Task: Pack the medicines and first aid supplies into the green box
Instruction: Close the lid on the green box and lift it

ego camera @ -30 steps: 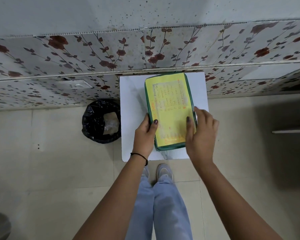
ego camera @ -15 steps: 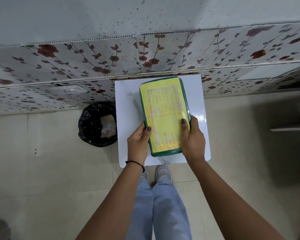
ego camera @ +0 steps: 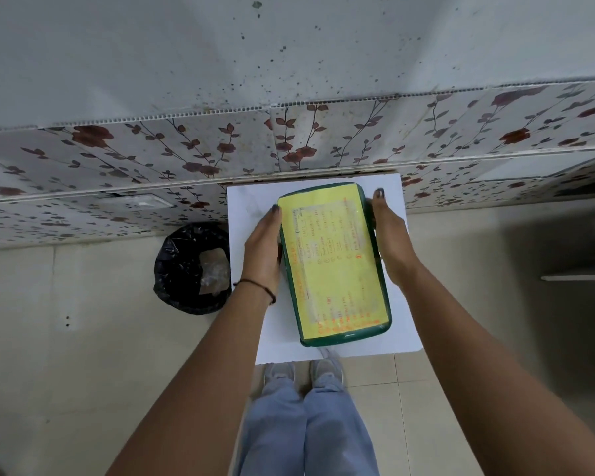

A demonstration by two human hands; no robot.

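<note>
The green box [ego camera: 334, 262] lies closed on the small white table [ego camera: 248, 207], its lid covered by a yellow printed label. My left hand [ego camera: 263, 249] presses flat against the box's left side. My right hand [ego camera: 390, 235] clasps its right side, fingers reaching toward the far corner. Both hands hold the box between them. No medicines or first aid supplies are visible; the inside of the box is hidden by the lid.
A bin lined with a black bag [ego camera: 193, 269] stands on the tiled floor just left of the table. A wall with flowered panels [ego camera: 289, 146] runs right behind the table. My legs and shoes [ego camera: 303, 372] are at the table's near edge.
Both hands have slid from the near end of the box along its long sides toward the far end. The box now sits nearer the front edge of the table.
</note>
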